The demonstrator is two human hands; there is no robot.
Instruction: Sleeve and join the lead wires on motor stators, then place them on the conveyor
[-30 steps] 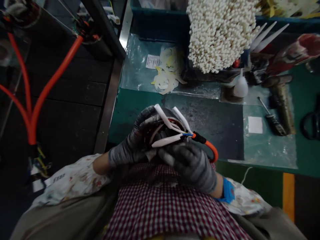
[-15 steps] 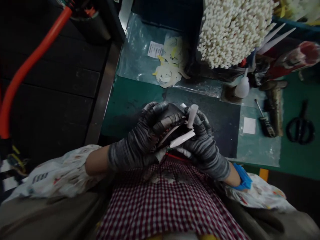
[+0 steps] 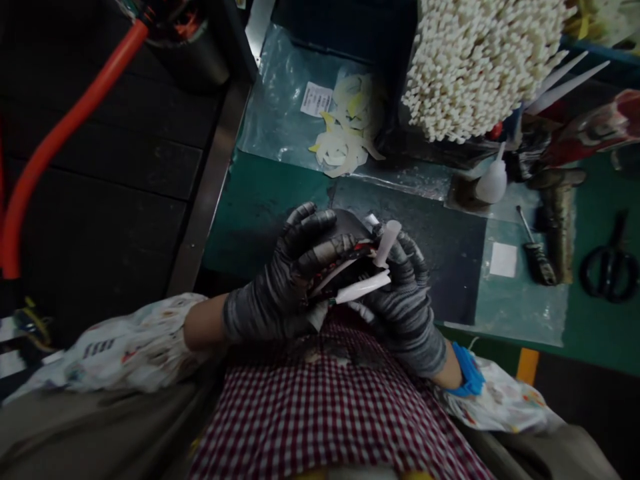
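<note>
Between my two gloved hands, close to my checked apron, is a dark rounded part (image 3: 345,223) that looks like a motor stator, with reddish strands along its inner edge. My left hand (image 3: 273,287) is wrapped round its left side, fingers over the top and thumb below. On the opposite side my right hand (image 3: 407,303) grips it with curled fingers. A white sleeve (image 3: 363,287) lies slantwise across its opening. Near my right fingertips a translucent tube (image 3: 389,243) sticks up. The part's underside is hidden, and its inside is too dark to make out.
Behind stands a bundle of white cords (image 3: 480,67). Pale curled strips (image 3: 345,147) lie on a plastic bag. To the right are a squeeze bottle (image 3: 493,181), a screwdriver (image 3: 537,257), a mallet (image 3: 559,220) and scissors (image 3: 609,267). A red hose (image 3: 65,127) hangs at left.
The view has shifted a little, so the table things appear farther right. Both hands keep hold of the part, which is tilted slightly differently. A red strand below it no longer shows.
</note>
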